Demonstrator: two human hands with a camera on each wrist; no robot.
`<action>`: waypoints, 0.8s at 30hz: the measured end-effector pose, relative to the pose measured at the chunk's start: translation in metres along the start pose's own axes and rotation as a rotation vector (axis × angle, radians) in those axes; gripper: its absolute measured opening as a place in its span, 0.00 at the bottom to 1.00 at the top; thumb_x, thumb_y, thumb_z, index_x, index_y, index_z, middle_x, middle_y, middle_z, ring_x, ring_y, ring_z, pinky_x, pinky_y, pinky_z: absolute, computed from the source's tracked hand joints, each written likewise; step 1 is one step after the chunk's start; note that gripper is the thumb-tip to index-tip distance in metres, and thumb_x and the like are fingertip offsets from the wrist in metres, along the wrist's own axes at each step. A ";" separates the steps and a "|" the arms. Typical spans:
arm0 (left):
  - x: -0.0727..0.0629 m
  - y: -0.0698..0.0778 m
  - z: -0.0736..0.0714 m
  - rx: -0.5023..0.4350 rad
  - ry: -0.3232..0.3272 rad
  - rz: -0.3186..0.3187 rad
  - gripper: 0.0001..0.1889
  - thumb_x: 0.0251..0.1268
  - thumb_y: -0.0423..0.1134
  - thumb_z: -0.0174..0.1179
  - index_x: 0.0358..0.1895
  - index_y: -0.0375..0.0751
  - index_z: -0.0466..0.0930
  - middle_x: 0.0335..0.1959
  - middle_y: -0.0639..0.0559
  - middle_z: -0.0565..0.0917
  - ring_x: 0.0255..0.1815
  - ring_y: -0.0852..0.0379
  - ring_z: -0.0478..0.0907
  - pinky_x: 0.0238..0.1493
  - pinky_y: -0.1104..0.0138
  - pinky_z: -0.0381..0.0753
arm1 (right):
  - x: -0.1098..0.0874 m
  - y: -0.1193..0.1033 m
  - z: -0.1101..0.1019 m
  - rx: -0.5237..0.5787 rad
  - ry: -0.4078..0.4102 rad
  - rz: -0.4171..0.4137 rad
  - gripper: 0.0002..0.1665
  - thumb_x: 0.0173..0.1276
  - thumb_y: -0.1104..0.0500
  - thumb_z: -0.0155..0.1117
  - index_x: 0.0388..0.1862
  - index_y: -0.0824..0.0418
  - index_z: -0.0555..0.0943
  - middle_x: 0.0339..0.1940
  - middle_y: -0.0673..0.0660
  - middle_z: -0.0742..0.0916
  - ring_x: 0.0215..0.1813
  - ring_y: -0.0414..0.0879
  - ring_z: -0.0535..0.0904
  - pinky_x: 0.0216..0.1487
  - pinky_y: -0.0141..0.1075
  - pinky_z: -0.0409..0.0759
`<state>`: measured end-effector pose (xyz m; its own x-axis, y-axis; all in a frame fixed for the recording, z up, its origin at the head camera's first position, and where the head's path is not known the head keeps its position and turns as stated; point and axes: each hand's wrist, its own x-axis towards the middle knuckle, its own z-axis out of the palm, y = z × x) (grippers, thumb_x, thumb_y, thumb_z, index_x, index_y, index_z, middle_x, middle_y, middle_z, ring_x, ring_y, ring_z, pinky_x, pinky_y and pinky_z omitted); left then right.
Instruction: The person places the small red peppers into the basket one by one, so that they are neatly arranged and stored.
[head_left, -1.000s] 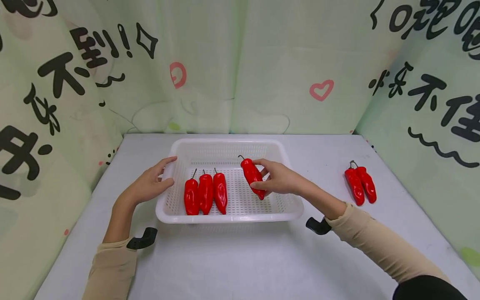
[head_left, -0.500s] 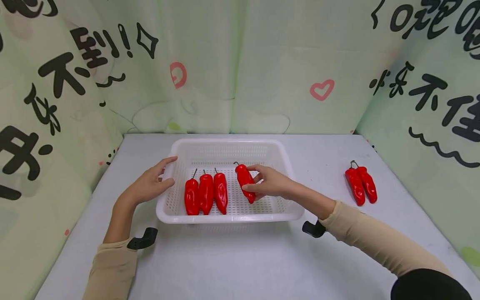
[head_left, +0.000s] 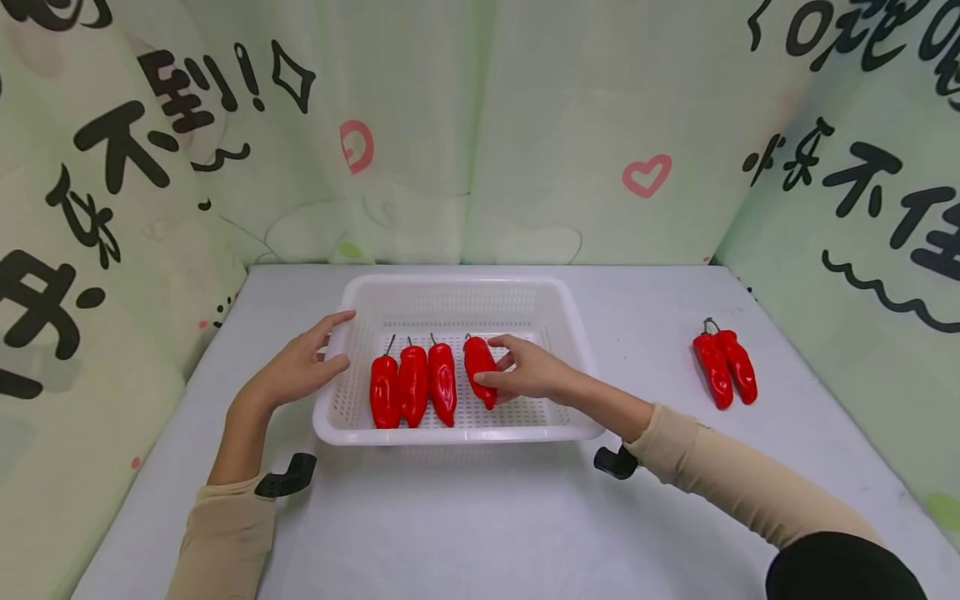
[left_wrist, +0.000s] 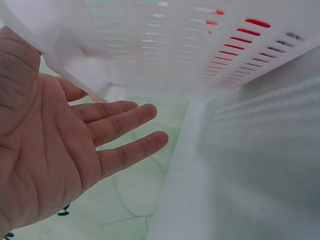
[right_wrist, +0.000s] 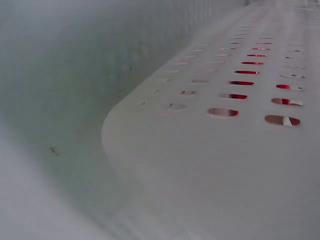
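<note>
Head view: a red pepper (head_left: 477, 363) is pinched between the thumb and fingers of the right hand (head_left: 521, 369); the fingers behind it are partly hidden. It is held inside the white basket (head_left: 457, 436), just right of three peppers (head_left: 413, 386) lined up side by side, their stems pointed to the far side. Whether its underside touches the basket floor cannot be told. The basket's right end is partly covered by the right forearm.

The left hand (head_left: 306, 364) is placed at the basket's left rim, with thumb and index finger well apart. Its other fingers are mostly concealed from above, but in the left wrist view they are seen stretched out straight near the basket's wall, through whose slots only slivers of red are shown.

The right wrist view is largely filled by the blurred basket wall, and the right hand cannot be made out there.

On the surface (head_left: 450, 517), two peppers (head_left: 714, 371) are laid against each other, well right of the basket. The left sleeve (head_left: 225, 533) is cut off by the lower edge; a black shape (head_left: 843, 571) at lower right cannot be identified.
</note>
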<state>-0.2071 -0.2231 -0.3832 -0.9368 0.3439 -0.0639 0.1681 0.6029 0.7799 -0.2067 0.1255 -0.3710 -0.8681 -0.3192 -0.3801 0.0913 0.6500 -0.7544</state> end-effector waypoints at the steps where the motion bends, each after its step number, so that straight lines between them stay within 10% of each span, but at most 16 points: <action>1: 0.000 0.000 0.000 0.003 0.001 0.002 0.39 0.69 0.36 0.55 0.82 0.42 0.51 0.78 0.31 0.59 0.72 0.24 0.64 0.54 0.38 0.81 | 0.000 -0.001 0.000 0.003 -0.005 -0.004 0.45 0.68 0.54 0.71 0.79 0.62 0.61 0.55 0.65 0.81 0.38 0.47 0.88 0.48 0.42 0.89; 24: 0.001 -0.002 0.001 -0.002 0.001 -0.001 0.39 0.68 0.36 0.55 0.82 0.42 0.51 0.78 0.30 0.60 0.71 0.23 0.66 0.52 0.39 0.83 | -0.007 0.000 -0.006 -0.012 -0.006 -0.097 0.44 0.70 0.55 0.68 0.79 0.65 0.60 0.55 0.65 0.83 0.37 0.47 0.89 0.50 0.46 0.89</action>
<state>-0.2083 -0.2234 -0.3849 -0.9372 0.3429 -0.0638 0.1669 0.6016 0.7812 -0.2033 0.1320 -0.3651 -0.8697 -0.3853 -0.3085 0.0008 0.6238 -0.7815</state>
